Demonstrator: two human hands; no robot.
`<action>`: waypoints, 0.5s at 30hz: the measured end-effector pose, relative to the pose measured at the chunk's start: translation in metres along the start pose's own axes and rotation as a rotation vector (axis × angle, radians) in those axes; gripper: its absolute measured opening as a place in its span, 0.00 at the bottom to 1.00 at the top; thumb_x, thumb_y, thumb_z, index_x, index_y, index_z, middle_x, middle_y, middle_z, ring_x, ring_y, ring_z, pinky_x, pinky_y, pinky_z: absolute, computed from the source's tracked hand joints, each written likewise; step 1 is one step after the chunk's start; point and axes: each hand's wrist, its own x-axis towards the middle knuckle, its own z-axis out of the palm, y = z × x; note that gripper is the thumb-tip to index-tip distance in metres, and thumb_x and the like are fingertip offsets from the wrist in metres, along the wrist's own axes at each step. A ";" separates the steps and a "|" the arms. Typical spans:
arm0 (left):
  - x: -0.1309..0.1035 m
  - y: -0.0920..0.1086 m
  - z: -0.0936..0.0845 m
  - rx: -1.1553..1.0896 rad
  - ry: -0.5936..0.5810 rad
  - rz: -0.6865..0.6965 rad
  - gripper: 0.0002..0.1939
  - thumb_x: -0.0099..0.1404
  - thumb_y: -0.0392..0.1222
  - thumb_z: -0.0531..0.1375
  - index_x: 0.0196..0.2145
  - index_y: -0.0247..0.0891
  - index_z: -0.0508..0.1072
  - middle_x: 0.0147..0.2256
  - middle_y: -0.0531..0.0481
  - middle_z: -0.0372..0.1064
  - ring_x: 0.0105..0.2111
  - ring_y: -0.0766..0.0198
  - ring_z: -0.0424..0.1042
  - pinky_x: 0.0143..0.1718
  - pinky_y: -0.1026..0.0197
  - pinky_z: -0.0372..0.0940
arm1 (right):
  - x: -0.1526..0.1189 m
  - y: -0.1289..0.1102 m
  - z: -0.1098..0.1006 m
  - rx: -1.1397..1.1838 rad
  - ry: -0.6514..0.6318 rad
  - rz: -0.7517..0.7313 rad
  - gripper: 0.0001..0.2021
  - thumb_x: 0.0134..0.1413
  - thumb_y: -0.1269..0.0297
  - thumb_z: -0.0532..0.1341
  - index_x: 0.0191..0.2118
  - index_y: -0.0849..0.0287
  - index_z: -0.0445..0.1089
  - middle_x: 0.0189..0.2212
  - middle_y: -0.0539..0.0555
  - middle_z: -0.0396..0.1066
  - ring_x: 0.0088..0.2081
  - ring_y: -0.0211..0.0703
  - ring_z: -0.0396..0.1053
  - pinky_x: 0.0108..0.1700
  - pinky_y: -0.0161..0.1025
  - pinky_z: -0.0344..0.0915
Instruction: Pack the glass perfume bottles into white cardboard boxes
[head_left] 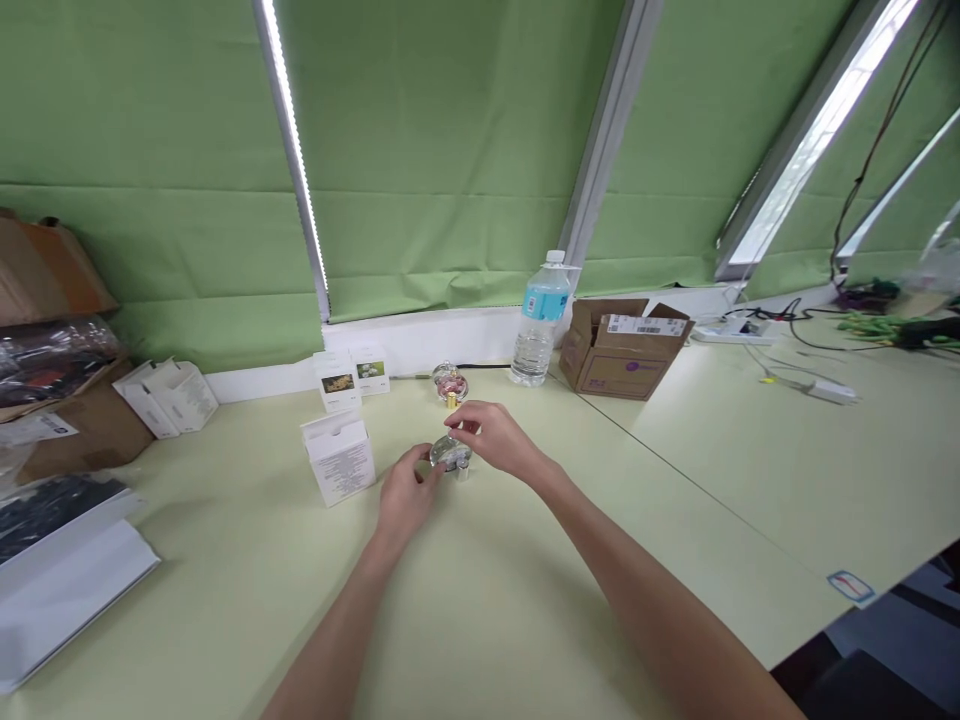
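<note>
A clear rounded glass bottle, which looks like a perfume bottle (448, 453), stands on the table between my hands. My left hand (407, 492) has its fingers closed around the bottle's left side. Above the bottle's neck, my right hand (491, 437) is pinched at the top; whatever lies between those fingertips is too small to make out. A small silvery cap (463, 471) sits at the bottle's front right. Just behind are a pink glass bottle (451, 382) and a small gold cap (451, 401). To the left stands a white box (339, 462) with printed text.
Two small white picture boxes (339, 384) stand near the wall. A water bottle (534, 325) and an open brown carton (626, 352) are at the back right. Cartons (86, 425) and a white box (75, 590) occupy the left. A power strip (735, 331) lies far right.
</note>
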 end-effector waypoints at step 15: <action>-0.001 0.000 -0.001 0.005 -0.001 -0.008 0.15 0.61 0.48 0.55 0.45 0.44 0.71 0.41 0.51 0.72 0.23 0.69 0.65 0.26 0.66 0.57 | 0.000 -0.002 0.002 -0.096 -0.009 -0.025 0.08 0.55 0.66 0.59 0.36 0.57 0.76 0.34 0.54 0.74 0.32 0.40 0.69 0.35 0.36 0.63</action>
